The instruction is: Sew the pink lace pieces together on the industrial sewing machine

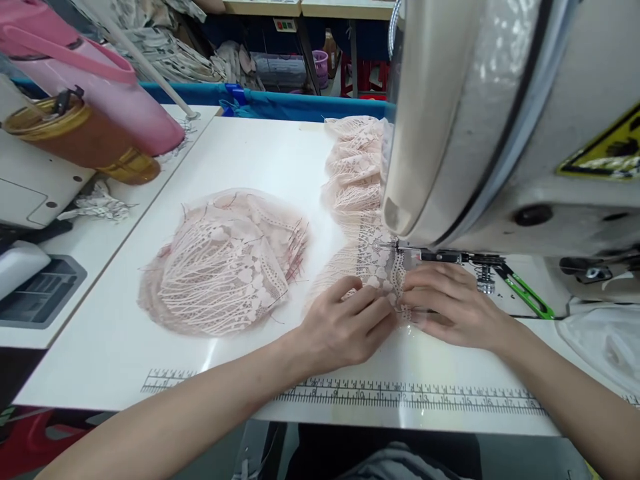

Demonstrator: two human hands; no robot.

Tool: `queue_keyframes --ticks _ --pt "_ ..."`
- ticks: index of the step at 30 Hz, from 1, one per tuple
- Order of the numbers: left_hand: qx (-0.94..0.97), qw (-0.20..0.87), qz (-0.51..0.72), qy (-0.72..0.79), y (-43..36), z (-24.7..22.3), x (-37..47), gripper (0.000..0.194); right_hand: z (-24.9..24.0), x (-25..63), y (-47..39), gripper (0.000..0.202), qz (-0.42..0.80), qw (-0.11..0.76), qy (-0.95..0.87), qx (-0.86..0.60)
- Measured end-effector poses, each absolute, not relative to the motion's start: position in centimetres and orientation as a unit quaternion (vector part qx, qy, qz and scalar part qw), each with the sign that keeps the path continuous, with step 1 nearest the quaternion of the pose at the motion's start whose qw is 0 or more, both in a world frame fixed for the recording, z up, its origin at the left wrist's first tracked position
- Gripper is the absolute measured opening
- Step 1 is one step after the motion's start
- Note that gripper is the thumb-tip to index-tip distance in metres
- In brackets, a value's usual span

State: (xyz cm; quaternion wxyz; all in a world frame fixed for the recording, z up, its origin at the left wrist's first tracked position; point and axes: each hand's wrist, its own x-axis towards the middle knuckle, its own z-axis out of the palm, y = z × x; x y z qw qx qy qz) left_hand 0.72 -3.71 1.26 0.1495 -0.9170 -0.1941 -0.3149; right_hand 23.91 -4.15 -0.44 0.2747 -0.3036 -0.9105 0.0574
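In the head view, pale pink lace [356,190] lies on the white table [280,157], partly under the sewing machine [450,120]. The left hand [350,325] rests curled on its near end; the right hand [453,307], fingers extended, touches its right edge. Whether either pinches the fabric cannot be told. A crumpled lace piece [220,267] lies farther left.

fabric pile [225,273]: on table [270,153], left of strip [353,173] | strip: seemingly under machine head [465,107]
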Motion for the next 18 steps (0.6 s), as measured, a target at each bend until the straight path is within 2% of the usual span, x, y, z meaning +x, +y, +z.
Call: queue_keyframes --ticks 3,6,10,14,18 --pt "-0.914 0.15 -0.321 -0.196 -3.7 1.3 0.9 0.021 -0.4 23.7 -4.3 0.009 0.043 0.27 -0.913 -0.302" --pt "-0.913 0.148 -0.324 -0.197 -3.7 1.3 0.8 0.021 -0.5 23.7 -4.3 0.012 0.049 0.277 -0.917 -0.284" --pt "-0.925 0.117 -0.298 -0.202 -3.5 0.9 0.5 0.005 -0.8 23.9 -4.3 0.017 0.047 0.296 -0.914 -0.275" --pt "-0.943 0.063 -0.229 -0.234 -3.0 0.3 0.2 0.038 -0.7 23.9 -4.3 0.019 0.043 0.304 -0.909 -0.282" --pt "-0.949 0.037 -0.184 -0.255 -2.8 -0.1 0.1 0.05 -0.4 23.6 -4.3 0.018 0.046 0.314 -0.906 -0.282"
